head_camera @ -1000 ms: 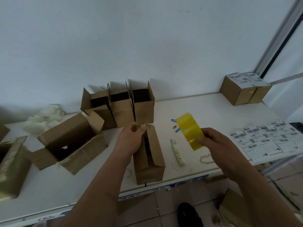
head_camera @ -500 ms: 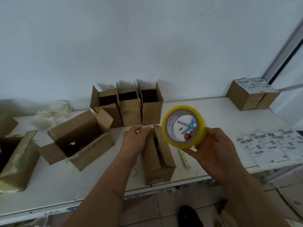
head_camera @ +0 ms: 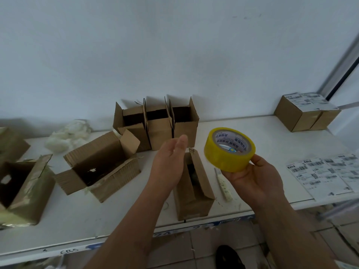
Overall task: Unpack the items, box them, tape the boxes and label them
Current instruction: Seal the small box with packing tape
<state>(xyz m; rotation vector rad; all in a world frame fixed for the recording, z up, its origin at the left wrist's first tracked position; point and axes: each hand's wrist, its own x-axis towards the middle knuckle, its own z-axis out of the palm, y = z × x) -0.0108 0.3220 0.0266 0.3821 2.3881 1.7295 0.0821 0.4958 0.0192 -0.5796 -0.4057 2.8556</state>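
Here, my right hand [head_camera: 252, 177] holds a round, shiny yellow roll of tape [head_camera: 229, 150], fingers curled under it. My left hand [head_camera: 169, 164] is open, fingers straight, touching nothing, just above a small brown cardboard box [head_camera: 194, 193] with its flaps up on the white table [head_camera: 77, 216].

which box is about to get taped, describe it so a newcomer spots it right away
On the white table, look at the front edge in the middle. The small box stands there alone, between the left hand and the right hand holding yellow tape. Unlike the three open boxes in a row by the wall, it sits apart.
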